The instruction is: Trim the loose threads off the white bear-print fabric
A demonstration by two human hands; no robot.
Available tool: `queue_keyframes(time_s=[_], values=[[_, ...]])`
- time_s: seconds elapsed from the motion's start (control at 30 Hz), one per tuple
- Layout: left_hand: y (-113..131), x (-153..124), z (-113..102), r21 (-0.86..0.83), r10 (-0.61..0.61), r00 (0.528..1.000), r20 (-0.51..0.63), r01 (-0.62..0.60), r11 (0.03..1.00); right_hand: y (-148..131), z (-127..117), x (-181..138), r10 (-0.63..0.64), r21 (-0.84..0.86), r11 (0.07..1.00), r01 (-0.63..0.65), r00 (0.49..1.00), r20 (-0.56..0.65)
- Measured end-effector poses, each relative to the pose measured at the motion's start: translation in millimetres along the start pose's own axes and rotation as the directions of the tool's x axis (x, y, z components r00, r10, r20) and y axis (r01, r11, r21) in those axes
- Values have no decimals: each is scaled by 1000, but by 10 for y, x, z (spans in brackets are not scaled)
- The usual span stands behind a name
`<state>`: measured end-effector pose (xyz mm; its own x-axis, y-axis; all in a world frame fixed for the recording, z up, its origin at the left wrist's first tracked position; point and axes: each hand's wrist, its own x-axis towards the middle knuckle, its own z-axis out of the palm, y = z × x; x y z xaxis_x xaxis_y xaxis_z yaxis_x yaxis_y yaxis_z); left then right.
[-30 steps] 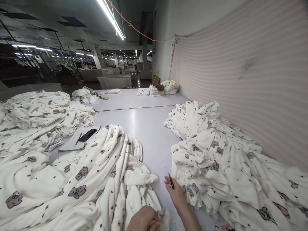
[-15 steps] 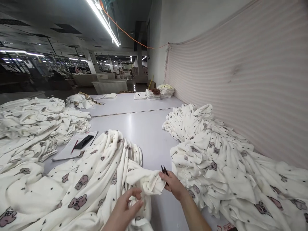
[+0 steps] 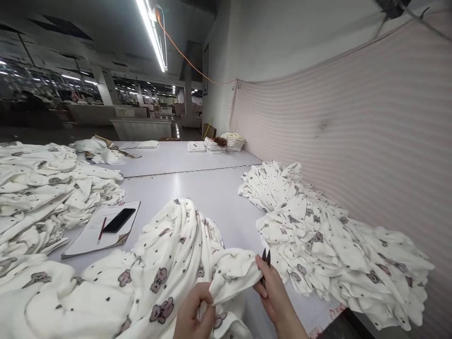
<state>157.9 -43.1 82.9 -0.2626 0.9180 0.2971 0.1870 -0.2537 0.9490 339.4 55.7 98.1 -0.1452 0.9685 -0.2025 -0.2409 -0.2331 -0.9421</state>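
My left hand (image 3: 193, 313) is pinched shut on the edge of a white cloth with pink animal prints (image 3: 169, 263) that lies bunched on the grey table (image 3: 197, 188). My right hand (image 3: 273, 294) grips the same cloth's corner (image 3: 236, 275) and also holds small black thread snips (image 3: 265, 259), whose tips point up above the fingers. Both hands are close together at the bottom centre.
A large heap of the same printed cloth (image 3: 328, 245) lies to the right along a striped fabric wall (image 3: 353, 141). Another heap (image 3: 45, 188) fills the left. A notepad with a red pen and a black phone (image 3: 118, 220) lies on the table. Folded stacks (image 3: 226, 141) sit far back.
My left hand has closed from spread fingers into a pinch on the cloth edge. My right hand has lifted the corner with the snips. The camera has tilted and shifted.
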Motion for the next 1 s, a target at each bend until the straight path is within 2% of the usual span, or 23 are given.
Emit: queue_keyframes(time_s=[0.13, 0.2, 0.23, 0.3, 0.37, 0.4, 0.43, 0.5, 0.57, 0.67, 0.73, 0.8, 0.9, 1.0], values=[[-34, -25, -169, -48, 73, 997, 27, -72, 996, 0, 132, -342, -74, -200, 979, 32, 975, -209], [-31, -30, -194, -63, 65, 997, 47, -62, 996, 10, 218, -539, -175, -361, 929, 79, 954, -243], [-26, -35, -198, -68, 63, 996, 61, -59, 996, 22, 269, -625, -243, -451, 883, 129, 948, -205], [-16, -47, -193, -71, 82, 993, 84, -76, 995, 52, 371, -738, -362, -601, 756, 260, 930, -54], [-23, -59, -171, -62, 111, 990, 87, -106, 992, 76, 436, -749, -402, -651, 672, 352, 912, 78], [-37, -65, -156, -47, 109, 991, 80, -106, 993, 82, 443, -720, -390, -642, 678, 358, 916, 99], [-58, -69, -140, -20, 86, 994, 68, -84, 996, 84, 435, -675, -360, -604, 722, 337, 929, 87], [-110, -76, -105, 66, 3, 1000, 20, -5, 998, 84, 381, -569, -270, -451, 856, 254, 962, 30], [-150, -82, -70, 144, -41, 999, -14, 43, 989, 89, 312, -479, -184, -287, 943, 171, 983, -18], [-124, -82, -16, 151, 33, 999, 35, -38, 988, 91, 233, -400, -103, -190, 977, 99, 995, -12], [-46, -56, 17, 74, 32, 999, 32, -34, 997, 62, 194, -368, -54, -153, 987, 54, 999, 7], [47, 0, 41, -73, -100, 995, -29, 98, 993, -5, 151, -343, -6, -134, 991, 12, 999, 43], [144, 121, 62, -357, -366, 931, -11, 338, 871, -150, 79, -321, 65, -118, 992, -43, 981, 183], [159, 237, 84, -466, -437, 898, 51, 408, 785, -282, 25, -325, 79, -102, 993, -51, 953, 292]])
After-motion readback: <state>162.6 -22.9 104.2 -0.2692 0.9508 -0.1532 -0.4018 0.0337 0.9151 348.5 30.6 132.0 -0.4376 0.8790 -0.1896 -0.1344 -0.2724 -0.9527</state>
